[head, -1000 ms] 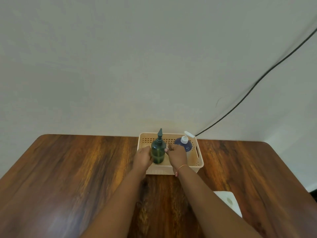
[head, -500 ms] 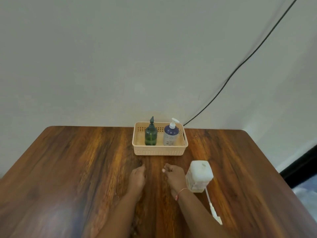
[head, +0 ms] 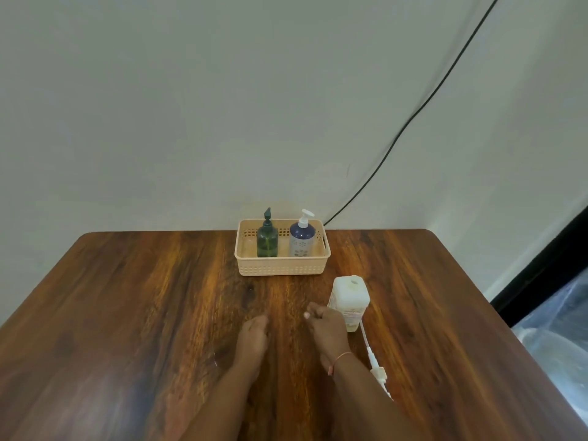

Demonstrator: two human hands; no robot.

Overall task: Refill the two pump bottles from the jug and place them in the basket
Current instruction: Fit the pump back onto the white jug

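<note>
A beige plastic basket (head: 281, 270) stands at the table's far edge against the wall. Inside it, upright and side by side, are a dark green pump bottle (head: 267, 238) on the left and a blue-and-white pump bottle (head: 301, 237) on the right. A white jug (head: 350, 297) with its neck uncapped stands in front of the basket to the right. My left hand (head: 251, 340) rests on the wood with loosely curled fingers and holds nothing. My right hand (head: 326, 329) lies beside the jug, fingers loosely curled, also holding nothing.
A white pump head with its long tube (head: 375, 367) lies on the wooden table (head: 127, 313) right of my right forearm. A black cable (head: 413, 116) runs down the wall behind the basket. The table's right edge drops to a dark floor area.
One second ago both hands held the green bottle inside the basket. They have let go and drawn back to the middle of the table. The view has pulled back, showing the jug.
</note>
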